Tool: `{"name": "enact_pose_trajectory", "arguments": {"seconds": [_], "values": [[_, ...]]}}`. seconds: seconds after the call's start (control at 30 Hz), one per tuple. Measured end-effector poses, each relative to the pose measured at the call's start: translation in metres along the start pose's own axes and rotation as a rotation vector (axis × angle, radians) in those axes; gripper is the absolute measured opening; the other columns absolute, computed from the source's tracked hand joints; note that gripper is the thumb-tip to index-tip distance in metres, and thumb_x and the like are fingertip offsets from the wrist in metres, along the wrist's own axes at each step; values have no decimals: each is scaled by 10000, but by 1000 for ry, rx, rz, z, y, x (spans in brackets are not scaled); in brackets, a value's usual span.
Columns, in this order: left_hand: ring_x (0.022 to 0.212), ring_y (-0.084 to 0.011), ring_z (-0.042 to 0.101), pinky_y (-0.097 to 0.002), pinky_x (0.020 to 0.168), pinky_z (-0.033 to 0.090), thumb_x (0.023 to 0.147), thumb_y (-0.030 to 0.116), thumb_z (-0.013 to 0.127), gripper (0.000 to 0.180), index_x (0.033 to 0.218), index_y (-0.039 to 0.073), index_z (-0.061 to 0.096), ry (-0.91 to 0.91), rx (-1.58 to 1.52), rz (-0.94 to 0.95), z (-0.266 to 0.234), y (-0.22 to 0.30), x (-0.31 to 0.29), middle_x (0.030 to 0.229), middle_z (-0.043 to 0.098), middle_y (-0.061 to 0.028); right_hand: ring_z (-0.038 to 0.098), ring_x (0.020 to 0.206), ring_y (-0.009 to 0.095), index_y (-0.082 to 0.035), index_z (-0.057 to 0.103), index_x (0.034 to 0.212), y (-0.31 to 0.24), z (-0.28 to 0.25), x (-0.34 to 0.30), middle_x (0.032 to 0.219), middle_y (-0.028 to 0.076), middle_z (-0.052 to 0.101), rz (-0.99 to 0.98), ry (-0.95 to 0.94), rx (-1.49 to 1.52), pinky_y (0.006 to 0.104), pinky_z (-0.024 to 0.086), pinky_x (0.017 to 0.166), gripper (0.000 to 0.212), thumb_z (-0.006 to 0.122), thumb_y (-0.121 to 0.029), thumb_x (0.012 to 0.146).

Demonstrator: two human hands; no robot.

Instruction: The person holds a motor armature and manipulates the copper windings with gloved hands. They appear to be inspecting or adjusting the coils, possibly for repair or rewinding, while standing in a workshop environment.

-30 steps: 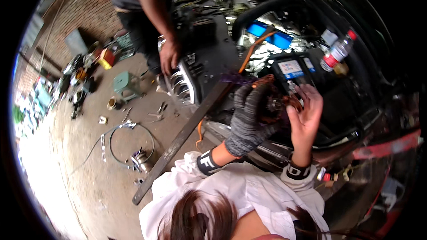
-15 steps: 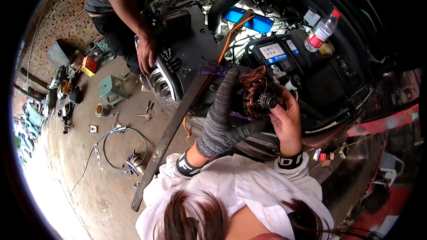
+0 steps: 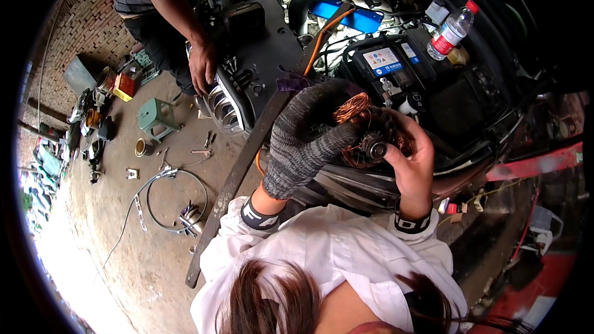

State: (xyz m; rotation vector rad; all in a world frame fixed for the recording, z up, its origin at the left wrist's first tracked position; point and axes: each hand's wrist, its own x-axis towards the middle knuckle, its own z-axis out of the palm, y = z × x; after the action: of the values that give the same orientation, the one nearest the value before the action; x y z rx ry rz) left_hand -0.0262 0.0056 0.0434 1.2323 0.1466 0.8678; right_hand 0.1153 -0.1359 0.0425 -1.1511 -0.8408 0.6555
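Copper-wound part: a motor rotor or armature (image 3: 371, 139), reddish wire coils round a dark steel core with a short shaft end showing; it is held up in front of the car battery (image 3: 387, 62), over the open engine bay
Left hand: in a grey knitted glove (image 3: 306, 139), fingers curled over the top and near side of the armature, gripping it
Right hand: bare (image 3: 411, 161), fingers closed round the far side and underside of the armature, thumb by the shaft end
Weight: looks dense and heavy for its bulk, judged from the steel core and packed wire
Stiffness: core and shaft rigid; the thin windings are likely fragile, easily nicked or pulled loose
Slip: possibly greasy; the glove should help
Best hold: by the core or shaft, not the loose coil loops
Beyond the battery: plastic bottle (image 3: 451, 29) with red cap
Left of the battery: another person's hand (image 3: 201, 68) resting on a finned engine part (image 3: 223, 105)
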Motion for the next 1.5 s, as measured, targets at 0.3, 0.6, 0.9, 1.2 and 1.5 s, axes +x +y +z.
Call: {"name": "enact_pose_trajectory", "arguments": {"seconds": [0.3, 0.6, 0.9, 1.2, 1.5], "values": [[998, -148, 632, -280, 879, 510, 827, 6, 731, 354, 1175, 3, 663, 106, 218, 103, -3, 6, 1, 1084, 683, -76, 624, 1037, 136, 75, 537, 1283, -3, -7, -1, 1138, 105, 658, 18, 31, -70, 262, 480, 925, 511, 738, -20, 823], [1026, -201, 645, -311, 867, 539, 775, -8, 774, 415, 1173, -14, 658, 140, 101, 76, -8, 13, -12, 1129, 660, -110, 620, 1058, 142, 69, 541, 1281, -4, -10, 0, 1151, 104, 654, 6, 48, -20, 275, 476, 943, 497, 727, -31, 831], [1303, -279, 489, -394, 968, 516, 647, 93, 900, 1006, 1481, 36, 341, -72, 18, 60, -10, 0, -12, 1479, 425, -155, 629, 1084, 177, 91, 511, 1298, -2, -12, -1, 1190, 149, 644, 45, 21, 129, 305, 489, 963, 521, 715, -35, 835], [1325, -269, 459, -409, 1096, 391, 610, 161, 931, 1069, 1476, 8, 322, -172, -138, -111, -7, -14, -15, 1460, 440, -142, 631, 1106, 200, 100, 488, 1311, -5, -15, -2, 1211, 167, 638, 53, -27, 246, 326, 496, 971, 519, 693, -32, 852], [1321, -271, 463, -414, 1097, 386, 622, 160, 926, 1042, 1467, 9, 336, -259, -41, -8, 0, -47, -14, 1455, 445, -143, 617, 1111, 192, 66, 444, 1313, -2, -11, -2, 1225, 146, 611, 162, -139, 425, 324, 493, 965, 541, 704, -37, 850]]}}
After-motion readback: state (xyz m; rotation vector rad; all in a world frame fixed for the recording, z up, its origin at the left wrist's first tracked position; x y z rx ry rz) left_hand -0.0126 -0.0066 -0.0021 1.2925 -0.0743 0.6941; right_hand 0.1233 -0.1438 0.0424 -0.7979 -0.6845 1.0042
